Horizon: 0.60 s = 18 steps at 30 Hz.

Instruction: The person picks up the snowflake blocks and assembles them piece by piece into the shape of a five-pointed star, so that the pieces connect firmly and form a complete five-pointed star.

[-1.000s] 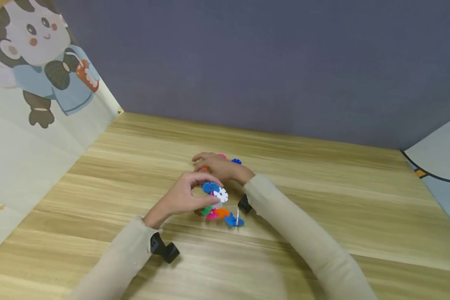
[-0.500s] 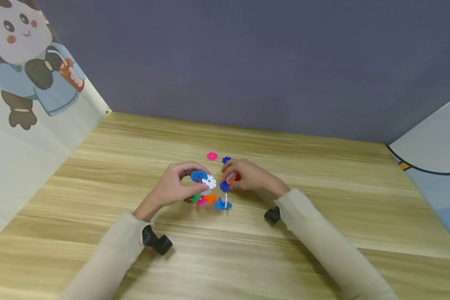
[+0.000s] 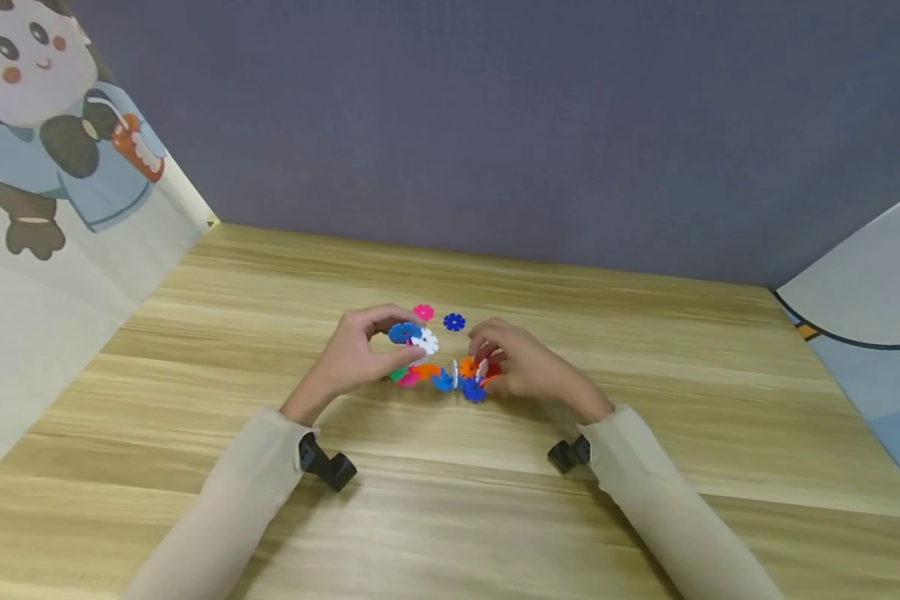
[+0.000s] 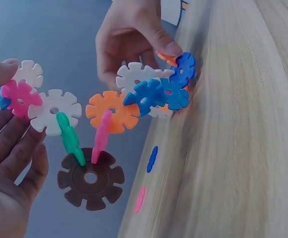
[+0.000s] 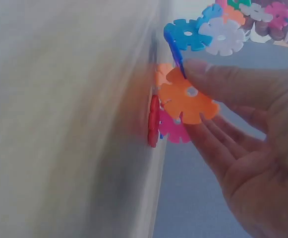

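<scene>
My left hand holds one end of a chain of slotted plastic snowflake discs, its thumb and fingers around the blue disc and white disc. Green, pink, brown and orange discs run on from there to a light blue disc at the far end. Thumb and fingers of my right hand pinch an orange disc with a dark blue disc set in its edge. That dark blue disc overlaps the chain's light blue end in both wrist views.
Behind the hands, a loose pink disc and a loose dark blue disc lie on the wooden table. A red disc lies near my right hand. A dark grey panel stands behind the table.
My right hand has come from beyond my left hand to the chain's right end, bringing the orange and dark blue discs. My left hand has moved the chain slightly farther away.
</scene>
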### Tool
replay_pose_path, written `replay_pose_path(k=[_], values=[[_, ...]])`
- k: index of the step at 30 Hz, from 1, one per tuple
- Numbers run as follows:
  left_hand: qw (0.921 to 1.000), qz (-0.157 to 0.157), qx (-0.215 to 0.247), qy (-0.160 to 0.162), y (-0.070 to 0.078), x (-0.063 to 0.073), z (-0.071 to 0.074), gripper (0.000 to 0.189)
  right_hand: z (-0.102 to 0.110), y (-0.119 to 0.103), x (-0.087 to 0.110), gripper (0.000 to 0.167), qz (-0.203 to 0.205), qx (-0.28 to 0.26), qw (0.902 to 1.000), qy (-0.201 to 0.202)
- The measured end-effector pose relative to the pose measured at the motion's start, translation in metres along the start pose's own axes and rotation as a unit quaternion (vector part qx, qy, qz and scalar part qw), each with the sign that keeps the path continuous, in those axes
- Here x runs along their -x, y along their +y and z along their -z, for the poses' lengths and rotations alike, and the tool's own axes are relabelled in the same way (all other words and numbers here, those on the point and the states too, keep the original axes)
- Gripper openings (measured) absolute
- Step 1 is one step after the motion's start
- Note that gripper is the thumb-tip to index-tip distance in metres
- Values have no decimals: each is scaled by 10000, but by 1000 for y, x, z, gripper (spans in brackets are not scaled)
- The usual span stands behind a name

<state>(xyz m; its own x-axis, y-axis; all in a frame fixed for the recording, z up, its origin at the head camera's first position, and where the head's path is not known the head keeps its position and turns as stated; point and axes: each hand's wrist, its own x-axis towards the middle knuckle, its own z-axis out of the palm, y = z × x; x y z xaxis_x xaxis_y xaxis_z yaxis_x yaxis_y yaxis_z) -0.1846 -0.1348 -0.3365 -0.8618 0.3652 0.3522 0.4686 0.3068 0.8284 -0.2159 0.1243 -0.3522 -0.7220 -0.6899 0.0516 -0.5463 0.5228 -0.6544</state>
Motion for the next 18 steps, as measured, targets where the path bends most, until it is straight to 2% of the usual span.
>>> replay_pose_path(k=[5,11,14,18], values=[[9999,59,101,-96,-1,0,0,32,3,1,9,20,-67,221,9997,24],[9995,105,178,-249,-5,1,0,33,11,6,15,24,-47,-233,9995,-205],[9992,157,196,-319,-6,2,-1,34,15,9,14,26,18,-324,9994,-76],[9988,216,241,-362,-7,1,-2,35,20,13,8,22,19,-154,9996,251]])
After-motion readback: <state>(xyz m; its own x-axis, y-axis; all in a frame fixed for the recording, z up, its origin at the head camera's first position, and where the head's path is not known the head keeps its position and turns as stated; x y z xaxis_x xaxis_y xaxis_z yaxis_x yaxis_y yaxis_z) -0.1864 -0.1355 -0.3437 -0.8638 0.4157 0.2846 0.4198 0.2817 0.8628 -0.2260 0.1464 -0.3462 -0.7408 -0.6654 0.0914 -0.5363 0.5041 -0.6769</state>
